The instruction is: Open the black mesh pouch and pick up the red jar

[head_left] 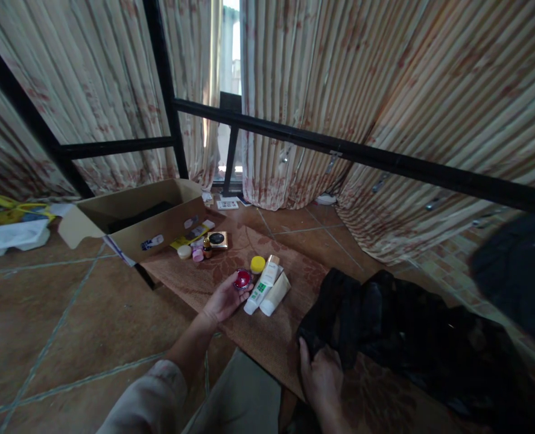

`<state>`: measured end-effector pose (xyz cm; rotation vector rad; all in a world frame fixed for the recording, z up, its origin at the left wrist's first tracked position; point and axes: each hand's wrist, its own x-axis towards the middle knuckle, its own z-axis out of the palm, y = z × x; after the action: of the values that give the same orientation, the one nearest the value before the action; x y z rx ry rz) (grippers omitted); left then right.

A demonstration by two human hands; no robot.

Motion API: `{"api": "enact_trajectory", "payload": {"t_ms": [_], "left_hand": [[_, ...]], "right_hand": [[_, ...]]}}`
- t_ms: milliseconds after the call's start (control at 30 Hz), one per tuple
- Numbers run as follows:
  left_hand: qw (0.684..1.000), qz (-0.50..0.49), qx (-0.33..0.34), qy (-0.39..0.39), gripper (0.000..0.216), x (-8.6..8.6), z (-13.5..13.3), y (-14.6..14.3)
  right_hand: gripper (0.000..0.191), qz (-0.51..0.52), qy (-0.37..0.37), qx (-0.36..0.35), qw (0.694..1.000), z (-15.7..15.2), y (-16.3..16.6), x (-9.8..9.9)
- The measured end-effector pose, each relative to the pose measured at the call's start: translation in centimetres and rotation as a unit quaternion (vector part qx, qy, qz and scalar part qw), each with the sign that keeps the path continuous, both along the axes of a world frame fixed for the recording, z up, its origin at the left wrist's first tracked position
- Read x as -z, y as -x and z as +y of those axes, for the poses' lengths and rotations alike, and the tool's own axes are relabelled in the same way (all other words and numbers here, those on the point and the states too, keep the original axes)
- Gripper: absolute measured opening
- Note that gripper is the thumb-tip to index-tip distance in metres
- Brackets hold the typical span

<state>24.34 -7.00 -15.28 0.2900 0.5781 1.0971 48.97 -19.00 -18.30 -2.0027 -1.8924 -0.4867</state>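
While left hand (224, 301) holds round, glossy red jar (242, 279), right hand (322, 375) grips crumpled black bag (378, 310).
Keep jar level (fingers at rim).

Behind the red round container (242, 279), part of the left grip (224, 299) is hidden. Just right of that grip, the small print on two tubes (262, 288) is unreadable. Beyond it, the carton (136, 241) hides the lower part of a dark item (141, 217) with its near wall. Far to its left, a white tray (16, 236) is cut off by the left edge. The right grip (324, 375) has finger ends lost against a black bundle (376, 319), so whether they pinch it cannot be told. Well right of this grip, a dark shape (516, 277) is blurred and cut off.
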Motion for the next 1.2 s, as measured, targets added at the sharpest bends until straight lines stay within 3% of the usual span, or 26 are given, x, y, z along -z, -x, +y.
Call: {"api": "enact_trajectory", "payload": {"t_ms": [200, 833, 1200], "left_hand": [[0.999, 0.016, -0.037, 0.023, 0.022, 0.09, 0.05, -0.28], [0.999, 0.037, -0.032, -0.009, 0.041, 0.19, -0.19, -0.23], [0.998, 0.045, -0.034, 0.001, 0.034, 0.12, -0.14, -0.24]], "right_hand": [[0.046, 0.007, -0.003, -0.011, 1.0, 0.03, -0.02, 0.08], [0.046, 0.019, -0.007, -0.008, 1.0, 0.12, 0.09, 0.22], [0.045, 0.006, -0.006, 0.002, 1.0, 0.15, 0.03, 0.41]]}}
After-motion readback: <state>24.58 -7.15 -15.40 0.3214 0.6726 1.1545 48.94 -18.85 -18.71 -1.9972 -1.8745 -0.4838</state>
